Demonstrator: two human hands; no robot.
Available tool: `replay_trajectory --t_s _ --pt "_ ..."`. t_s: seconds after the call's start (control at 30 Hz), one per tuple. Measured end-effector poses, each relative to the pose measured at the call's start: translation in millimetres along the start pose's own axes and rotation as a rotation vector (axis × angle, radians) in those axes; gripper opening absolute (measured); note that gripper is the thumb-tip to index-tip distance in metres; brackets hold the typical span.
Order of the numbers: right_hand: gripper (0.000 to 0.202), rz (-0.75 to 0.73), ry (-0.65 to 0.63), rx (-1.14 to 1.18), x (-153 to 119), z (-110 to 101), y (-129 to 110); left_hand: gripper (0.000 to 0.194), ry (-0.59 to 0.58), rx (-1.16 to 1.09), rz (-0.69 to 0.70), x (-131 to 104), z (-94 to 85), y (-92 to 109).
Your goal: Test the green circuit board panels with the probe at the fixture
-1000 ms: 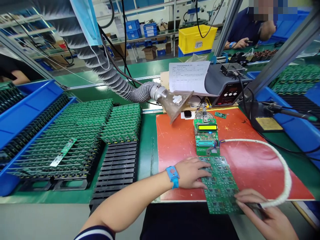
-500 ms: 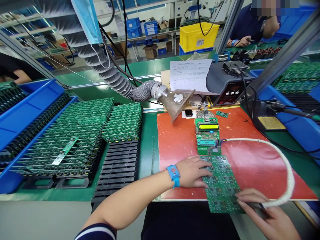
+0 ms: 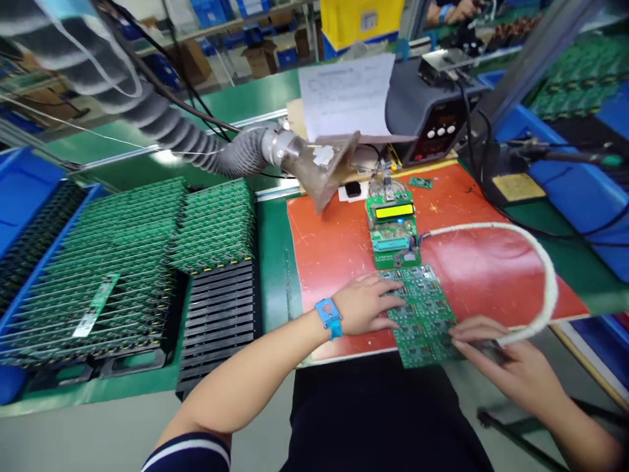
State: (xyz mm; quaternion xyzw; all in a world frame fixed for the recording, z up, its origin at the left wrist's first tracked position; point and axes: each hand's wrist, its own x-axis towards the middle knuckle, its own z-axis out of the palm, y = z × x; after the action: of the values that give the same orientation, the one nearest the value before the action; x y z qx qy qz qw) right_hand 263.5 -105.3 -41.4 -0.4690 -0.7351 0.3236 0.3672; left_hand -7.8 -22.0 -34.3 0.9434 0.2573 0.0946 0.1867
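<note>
Hands, two. Left hand (image 3: 363, 305): open, palm down, fingers spread over the left edge of a green circuit panel (image 3: 427, 324). Right hand (image 3: 514, 364): fingers closed on the end of a white-sleeved cable (image 3: 549, 282) at the panel's right edge; tip hidden, contact cannot be told. Panel: on a red mat (image 3: 334, 242), near end projecting past the edge of the table (image 3: 274, 242). Risk: pressure on that overhang could tip or flex it, should the left hand ease off. Cable: arched across the mat to a green board with lit display (image 3: 393, 229), just beyond the panel. Risk: a tug could drag that board or strain the thin wires; a slack grip could let the tip skid across neighbouring parts.
</note>
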Motion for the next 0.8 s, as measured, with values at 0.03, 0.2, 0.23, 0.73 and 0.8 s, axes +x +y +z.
replay_trajectory --t_s 0.03,0.2,0.23,0.73,0.8 --pt "0.004 0.029 -0.01 0.016 -0.2 -0.7 -1.4 0.047 0.002 -0.008 0.002 0.0 0.3 -0.8" --pt "0.012 0.21 0.019 0.084 -2.0 -4.2 -7.4 0.045 0.006 -0.03 0.016 -0.3 2.5 -4.0" --pt "0.014 0.242 0.029 0.097 -3.1 -4.7 -8.1 0.045 0.006 -0.03 0.02 -0.4 2.8 -4.0" --pt "0.01 0.242 0.137 0.277 -7.8 31.6 -36.7 0.044 0.038 -0.019 0.036 0.2 1.0 -0.9" --pt "0.013 0.214 0.103 0.197 -9.6 34.1 -35.3 0.044 0.043 -0.007 0.036 0.2 0.8 -0.5"
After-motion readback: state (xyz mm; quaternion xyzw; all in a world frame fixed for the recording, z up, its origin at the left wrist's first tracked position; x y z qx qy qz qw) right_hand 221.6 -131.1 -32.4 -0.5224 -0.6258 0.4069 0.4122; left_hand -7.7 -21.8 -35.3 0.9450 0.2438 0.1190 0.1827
